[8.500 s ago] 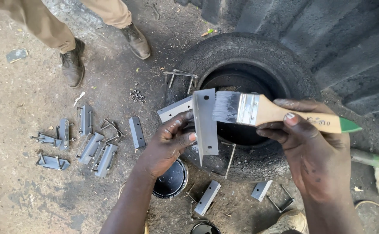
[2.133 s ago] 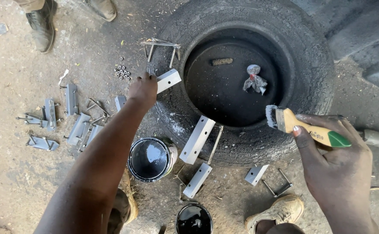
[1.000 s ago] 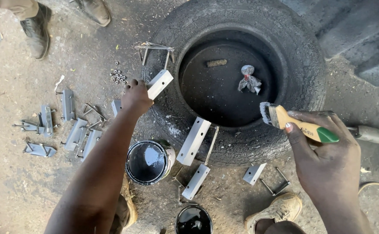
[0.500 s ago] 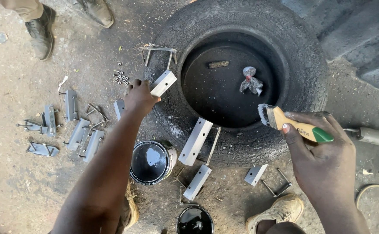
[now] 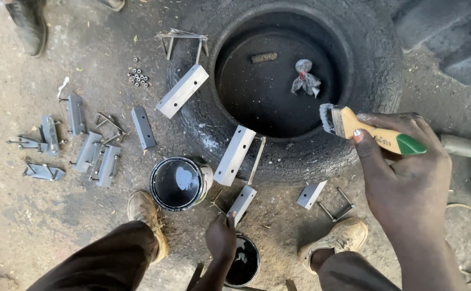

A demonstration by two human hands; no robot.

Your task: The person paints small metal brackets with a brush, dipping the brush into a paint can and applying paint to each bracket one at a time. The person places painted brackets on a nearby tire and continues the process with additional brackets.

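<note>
My right hand (image 5: 407, 178) is closed around a paintbrush (image 5: 372, 134) with a wooden, green-tipped handle, its dark bristles over the near rim of a big black tyre (image 5: 364, 108). My left hand (image 5: 220, 237) is low between my knees, fingers curled at the bottom end of a light metal bracket (image 5: 242, 203) on the ground; the grip itself is hidden. Two more brackets lie on the tyre, one at the upper left (image 5: 182, 90) and one on the near rim (image 5: 235, 155). An open can of black paint (image 5: 177, 183) stands just left of my left hand.
A second paint can (image 5: 243, 261) sits under my left wrist. Several grey painted brackets (image 5: 90, 153) and loose nuts (image 5: 138, 78) lie at the left. A rag (image 5: 305, 81) rests inside the tyre. Another person's boot (image 5: 28, 24) is at the top left. My shoes (image 5: 340, 240) flank the cans.
My left hand let go of the bracket on the tyre's upper left and dropped back to the bracket near my feet. The right hand with the brush has barely moved.
</note>
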